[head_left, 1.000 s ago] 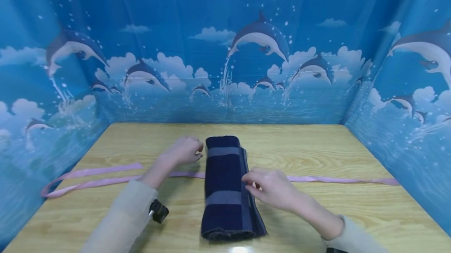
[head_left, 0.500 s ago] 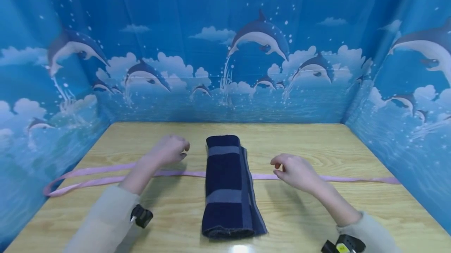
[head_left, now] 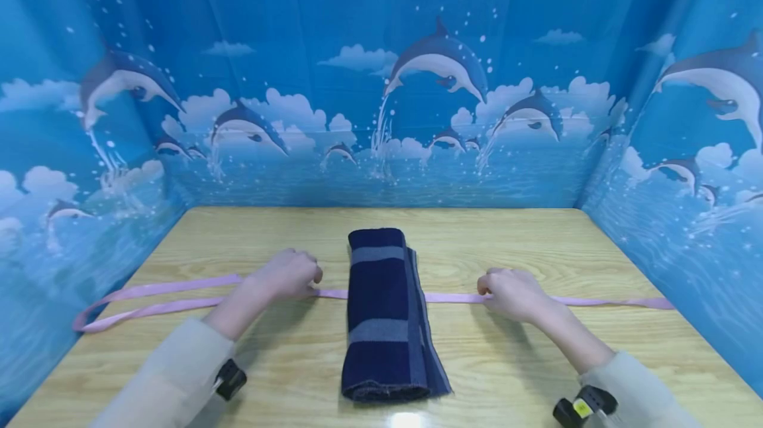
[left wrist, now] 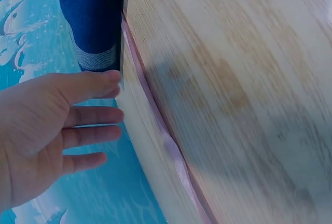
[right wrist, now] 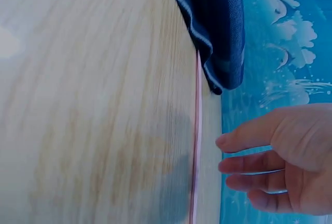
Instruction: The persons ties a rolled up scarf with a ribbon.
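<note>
A folded dark navy cloth with lighter blue stripes (head_left: 378, 309) lies lengthwise in the middle of the table. Beneath it, a pink ribbon (head_left: 453, 298) runs crosswise and comes out on both sides. My left hand (head_left: 286, 273) hovers over the ribbon left of the cloth; its relaxed fingers (left wrist: 96, 133) hold nothing in the left wrist view. To the right of the cloth, my right hand (head_left: 514, 293) is close above the ribbon. Its loosely bent fingers (right wrist: 254, 162) are apart from the ribbon in the right wrist view.
The wooden table (head_left: 512, 362) carries the cloth and ribbon. At the left, the ribbon's long end doubles back in a loop (head_left: 89, 323). Blue dolphin-print curtains (head_left: 381, 116) enclose the back and both sides.
Both hands have moved outward from the cloth, the right one farther, letting go of its right edge. In the last half second they have lowered toward the ribbon. The cloth stays in place.
</note>
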Tool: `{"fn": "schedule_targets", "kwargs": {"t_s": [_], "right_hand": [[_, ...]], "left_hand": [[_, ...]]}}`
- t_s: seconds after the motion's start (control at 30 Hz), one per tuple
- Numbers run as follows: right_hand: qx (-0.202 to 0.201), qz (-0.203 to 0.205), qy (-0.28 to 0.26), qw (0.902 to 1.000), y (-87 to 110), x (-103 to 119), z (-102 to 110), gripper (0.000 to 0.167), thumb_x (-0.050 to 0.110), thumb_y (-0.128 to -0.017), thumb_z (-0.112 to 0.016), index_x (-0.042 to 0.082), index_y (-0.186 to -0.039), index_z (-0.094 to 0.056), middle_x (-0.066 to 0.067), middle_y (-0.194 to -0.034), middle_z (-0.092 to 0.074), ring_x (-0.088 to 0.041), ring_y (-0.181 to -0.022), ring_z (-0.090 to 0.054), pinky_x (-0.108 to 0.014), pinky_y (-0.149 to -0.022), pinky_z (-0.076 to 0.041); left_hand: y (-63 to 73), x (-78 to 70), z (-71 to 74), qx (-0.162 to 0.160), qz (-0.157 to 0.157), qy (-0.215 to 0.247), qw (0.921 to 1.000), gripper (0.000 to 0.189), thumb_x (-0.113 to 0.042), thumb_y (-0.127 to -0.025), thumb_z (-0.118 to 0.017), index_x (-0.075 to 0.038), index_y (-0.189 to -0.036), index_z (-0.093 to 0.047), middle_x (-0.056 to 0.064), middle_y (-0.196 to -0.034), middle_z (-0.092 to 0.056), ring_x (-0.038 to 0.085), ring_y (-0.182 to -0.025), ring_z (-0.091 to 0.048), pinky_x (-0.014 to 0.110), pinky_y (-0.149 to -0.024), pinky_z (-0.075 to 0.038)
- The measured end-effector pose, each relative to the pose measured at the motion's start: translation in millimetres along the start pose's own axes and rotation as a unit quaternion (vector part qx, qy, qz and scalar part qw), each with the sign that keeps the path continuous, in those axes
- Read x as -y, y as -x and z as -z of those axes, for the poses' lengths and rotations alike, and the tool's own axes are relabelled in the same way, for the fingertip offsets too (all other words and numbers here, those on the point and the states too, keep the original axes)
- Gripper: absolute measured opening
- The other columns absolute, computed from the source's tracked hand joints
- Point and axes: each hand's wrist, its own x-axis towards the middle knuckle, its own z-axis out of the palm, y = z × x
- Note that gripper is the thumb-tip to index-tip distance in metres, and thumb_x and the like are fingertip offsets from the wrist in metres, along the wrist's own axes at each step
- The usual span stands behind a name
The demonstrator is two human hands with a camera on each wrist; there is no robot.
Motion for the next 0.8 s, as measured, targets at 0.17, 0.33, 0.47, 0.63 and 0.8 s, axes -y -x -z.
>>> {"fn": "schedule_targets", "kwargs": {"t_s": [0.17,0.33,0.47,0.63,0.8], "right_hand": [[0.012,0.006,0.007,0.9999,-2.7,-6,-6,0.012,0.007,-0.073,-0.069,0.016,-0.070,-0.061,0.008,-0.067,-0.055,-0.009,-0.056,-0.047,-0.028,-0.048,-0.038],[0.025,-0.006,0.006,0.9996,-5.5,-8,-10,0.020,0.003,-0.072,-0.066,0.017,-0.064,-0.055,0.009,-0.061,-0.047,-0.009,-0.053,-0.038,-0.026,-0.046,-0.032],[0.025,-0.011,0.017,0.9995,-7.1,-7,-11,0.022,0.001,-0.070,-0.065,0.017,-0.062,-0.053,0.008,-0.060,-0.046,-0.010,-0.053,-0.039,-0.027,-0.045,-0.032],[0.029,-0.013,0.031,0.9990,-7.6,-5,-13,0.024,0.001,-0.069,-0.066,0.018,-0.061,-0.051,0.007,-0.060,-0.045,-0.010,-0.053,-0.039,-0.027,-0.045,-0.033],[0.032,-0.017,0.039,0.9986,-9.2,-4,-16,0.024,0.001,-0.069,-0.067,0.018,-0.062,-0.051,0.007,-0.060,-0.046,-0.011,-0.053,-0.041,-0.028,-0.045,-0.034]], "left_hand": [[1.3,-2.7,1.6,0.027,0.018,0.009,0.9994,0.038,-0.017,-0.075,-0.071,-0.018,-0.052,-0.041,-0.010,-0.054,-0.038,0.009,-0.052,-0.031,0.034,-0.057,-0.036],[-0.2,-3.0,-2.0,0.017,0.005,-0.016,0.9997,0.036,-0.016,-0.072,-0.071,-0.019,-0.052,-0.041,-0.010,-0.053,-0.040,0.009,-0.050,-0.034,0.033,-0.055,-0.038],[-0.3,-2.6,-6.7,0.005,0.001,-0.032,0.9995,0.031,-0.015,-0.073,-0.071,-0.017,-0.053,-0.047,-0.008,-0.053,-0.045,0.011,-0.049,-0.040,0.034,-0.054,-0.039],[-0.1,-3.8,-13.4,0.011,0.006,-0.039,0.9992,0.026,-0.015,-0.074,-0.070,-0.016,-0.056,-0.051,-0.005,-0.057,-0.050,0.013,-0.052,-0.047,0.034,-0.055,-0.042],[0.2,-6.5,-20.4,0.005,0.008,-0.047,0.9989,0.024,-0.014,-0.074,-0.069,-0.015,-0.059,-0.051,-0.002,-0.060,-0.054,0.017,-0.058,-0.054,0.036,-0.057,-0.044]]}}
